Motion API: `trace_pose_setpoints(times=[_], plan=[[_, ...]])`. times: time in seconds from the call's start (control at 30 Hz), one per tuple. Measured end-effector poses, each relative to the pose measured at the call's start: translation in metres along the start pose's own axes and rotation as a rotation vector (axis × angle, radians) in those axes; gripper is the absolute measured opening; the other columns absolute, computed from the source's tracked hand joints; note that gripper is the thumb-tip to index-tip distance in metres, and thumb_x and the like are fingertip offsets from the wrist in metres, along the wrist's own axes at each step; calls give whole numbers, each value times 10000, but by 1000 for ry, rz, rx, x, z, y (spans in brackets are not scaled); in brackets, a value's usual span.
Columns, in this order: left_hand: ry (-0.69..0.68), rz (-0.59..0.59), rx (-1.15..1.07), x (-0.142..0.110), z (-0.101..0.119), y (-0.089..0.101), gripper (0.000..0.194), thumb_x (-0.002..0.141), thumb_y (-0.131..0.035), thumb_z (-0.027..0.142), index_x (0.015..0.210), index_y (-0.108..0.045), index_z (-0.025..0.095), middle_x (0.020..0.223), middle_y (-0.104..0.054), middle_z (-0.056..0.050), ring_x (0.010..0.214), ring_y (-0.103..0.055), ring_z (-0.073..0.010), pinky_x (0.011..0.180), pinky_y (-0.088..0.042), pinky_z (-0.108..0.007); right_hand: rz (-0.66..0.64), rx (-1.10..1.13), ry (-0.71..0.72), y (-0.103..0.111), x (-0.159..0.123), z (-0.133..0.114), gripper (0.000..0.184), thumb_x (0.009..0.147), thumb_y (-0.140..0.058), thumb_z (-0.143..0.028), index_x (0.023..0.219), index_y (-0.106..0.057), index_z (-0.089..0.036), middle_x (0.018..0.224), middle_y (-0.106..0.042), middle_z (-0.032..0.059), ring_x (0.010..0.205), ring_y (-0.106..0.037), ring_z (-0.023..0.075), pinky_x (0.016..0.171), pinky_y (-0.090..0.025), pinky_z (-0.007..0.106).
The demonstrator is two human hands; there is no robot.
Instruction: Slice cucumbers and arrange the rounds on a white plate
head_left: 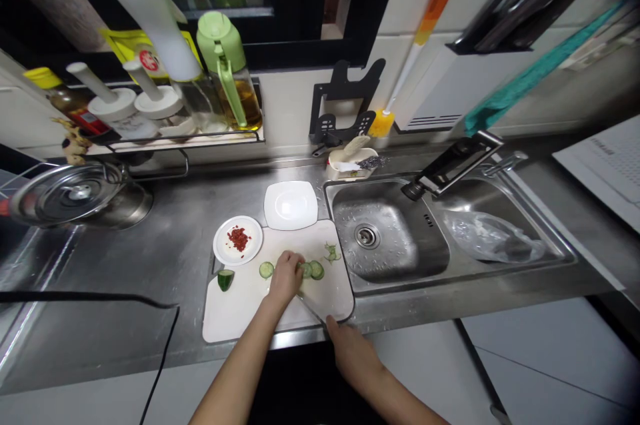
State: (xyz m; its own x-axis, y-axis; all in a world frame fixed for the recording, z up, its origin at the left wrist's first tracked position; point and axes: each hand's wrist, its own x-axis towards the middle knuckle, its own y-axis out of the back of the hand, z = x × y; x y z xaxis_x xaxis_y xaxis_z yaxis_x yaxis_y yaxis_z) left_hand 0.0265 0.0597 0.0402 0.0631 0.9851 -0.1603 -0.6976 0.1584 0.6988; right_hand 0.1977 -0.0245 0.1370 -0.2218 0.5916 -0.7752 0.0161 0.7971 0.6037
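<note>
My right hand (354, 350) is wrapped round the handle of a knife, whose blade (311, 309) points up and left over the white cutting board (235, 318). The fingers of my left hand (287, 275) are bent down onto cucumber close to the blade tip, and the hand hides part of it. Overlapping cucumber slices (317, 270) lie just right of my left hand. A single cucumber slice (267, 269) rests to its left. Further left sits a cucumber end piece (225, 279), and thin green peel scraps (331, 252) lie at the board's right.
A plate of chopped red pieces (220, 241) and a white square dish (273, 218) overlap the board's back edge. To the right is a steel sink (390, 258) with a black faucet (445, 165). A lidded pot (120, 208) and a black cable (165, 345) are on the left.
</note>
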Motion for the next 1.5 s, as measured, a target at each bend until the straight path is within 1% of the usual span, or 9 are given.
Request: trace_pose_setpoints(times=[0.17, 0.27, 0.33, 0.5, 0.67, 0.8, 1.0, 1.13, 1.5], plan=[[28, -12, -19, -3, 2, 4, 77, 740, -534, 115, 737, -572, 182, 733, -571, -16, 781, -520, -164, 724, -399, -273, -8, -11, 4, -1, 1, 0, 604, 807, -275, 43, 1364, -406, -150, 1085, -659, 156, 1004, -621, 249, 767, -467, 316], [81, -2, -113, -9, 1, 9, 70, 747, -526, 128, 736, -572, 179, 682, -569, 11, 677, -512, -124, 656, -380, -234, -1, -9, 12, -2, 2, 1, 600, 807, -289, 39, 1366, -400, -149, 1084, -658, 157, 1008, -618, 243, 765, -457, 302], [146, 27, -166, -16, -2, 13, 70, 745, -531, 144, 757, -591, 177, 664, -576, 23, 635, -516, -107, 634, -379, -218, 2, -11, 13, -3, 3, 2, 596, 809, -286, 39, 1366, -395, -142, 1076, -659, 158, 997, -620, 239, 756, -452, 293], [331, 110, -193, -38, -13, 22, 96, 750, -539, 189, 765, -634, 186, 646, -614, 28, 626, -558, -103, 647, -396, -206, 4, -15, 24, -2, 3, 4, 567, 801, -312, 35, 1329, -428, -138, 1049, -662, 156, 971, -625, 235, 740, -441, 281], [437, 133, -170, -53, -19, 19, 115, 774, -535, 228, 768, -643, 189, 673, -649, 10, 653, -588, -116, 675, -396, -213, -9, -33, 4, 3, -2, 8, 568, 774, -336, 50, 1295, -454, -143, 1006, -668, 146, 958, -629, 241, 728, -433, 285], [420, 142, -88, -55, -17, 14, 152, 804, -494, 232, 764, -635, 191, 678, -654, -4, 648, -582, -130, 664, -377, -228, 27, -54, 1, 4, -1, 6, 583, 783, -309, 52, 1330, -422, -112, 995, -669, 161, 962, -630, 246, 729, -442, 291], [413, 143, -51, -54, -14, 14, 181, 816, -471, 207, 715, -621, 188, 680, -657, -16, 641, -573, -133, 658, -365, -229, 77, -72, 32, 3, 11, -16, 562, 812, -316, 31, 1356, -397, -80, 1011, -670, 190, 979, -633, 235, 771, -462, 276], [432, 141, -50, -53, -14, 15, 190, 820, -469, 205, 710, -622, 182, 696, -668, -32, 661, -583, -140, 665, -364, -232, 112, -91, 59, 0, 17, -24, 554, 836, -293, 23, 1375, -388, -67, 1025, -668, 197, 964, -643, 242, 786, -477, 298], [448, 148, -76, -53, -14, 15, 191, 813, -477, 214, 696, -625, 181, 699, -676, -34, 649, -583, -143, 658, -364, -236, 67, -81, 33, 6, 14, -32, 569, 822, -293, 40, 1372, -390, -68, 1044, -665, 197, 986, -639, 242, 786, -490, 299]])
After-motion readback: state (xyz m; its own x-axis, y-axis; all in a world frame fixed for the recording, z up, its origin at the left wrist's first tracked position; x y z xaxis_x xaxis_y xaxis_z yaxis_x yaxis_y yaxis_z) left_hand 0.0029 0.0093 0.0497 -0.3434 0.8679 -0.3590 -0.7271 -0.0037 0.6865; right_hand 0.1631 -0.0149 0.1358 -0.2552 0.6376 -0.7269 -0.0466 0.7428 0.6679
